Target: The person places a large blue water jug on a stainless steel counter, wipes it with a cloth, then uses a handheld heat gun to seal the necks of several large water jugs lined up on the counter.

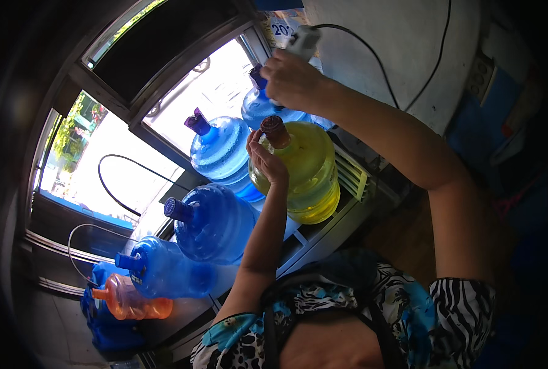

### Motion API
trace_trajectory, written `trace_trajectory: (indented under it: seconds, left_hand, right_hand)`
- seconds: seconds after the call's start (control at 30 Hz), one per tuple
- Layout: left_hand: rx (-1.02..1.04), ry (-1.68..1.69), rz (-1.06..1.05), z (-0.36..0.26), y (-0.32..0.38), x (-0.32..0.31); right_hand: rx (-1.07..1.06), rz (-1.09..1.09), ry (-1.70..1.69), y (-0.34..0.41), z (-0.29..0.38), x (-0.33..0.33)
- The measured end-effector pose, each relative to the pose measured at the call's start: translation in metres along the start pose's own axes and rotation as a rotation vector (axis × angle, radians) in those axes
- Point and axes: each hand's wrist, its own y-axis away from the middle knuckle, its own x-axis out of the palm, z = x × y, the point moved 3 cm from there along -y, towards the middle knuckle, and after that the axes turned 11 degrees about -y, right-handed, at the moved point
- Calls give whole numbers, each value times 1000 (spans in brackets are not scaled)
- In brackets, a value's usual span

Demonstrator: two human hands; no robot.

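Observation:
My right hand (294,79) grips a grey corded hand tool, apparently a heat gun (304,42), raised above the far bottles. My left hand (267,159) is cupped against the shoulder of a yellow-green water jug (308,170), beside its neck. A dark reddish wrap (275,131) covers that jug's mouth. Behind it stand a blue water jug (221,147) with a loose purple wrap (197,122) on its neck, and another blue jug (253,104), partly hidden by my right hand, with a dark purple wrap (257,76).
A capped blue jug (214,223), a second blue jug (170,270) and an orange jug (137,300) stand in a row at left. Slatted racks (352,173) line the counter. Beyond is a bright window opening (204,87). The tool's black cord (371,48) hangs along the wall (394,27).

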Motion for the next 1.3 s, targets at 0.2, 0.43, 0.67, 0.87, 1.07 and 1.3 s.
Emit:
trace_trajectory:
  seconds: [0.2,0.43,0.67,0.87,1.07,1.3]
  left_hand:
    - [-175,318,63,7,2,6]
    - [-231,327,39,9,-1,5]
    - [-229,334,41,10,0,7]
    - [-192,311,40,2,-4,11]
    - [-335,274,-143,-13,-14,45]
    - [-505,609,492,20,-61,46]
  right_hand:
    - [158,-52,-155,66,-4,10]
    - [474,-58,-443,139,31,44]
    - [548,-251,-502,154,43,60]
    - [609,-184,-515,155,45,67]
    - [678,-137,-573,164,40,81]
    - [764,-114,-679,181,36,77]
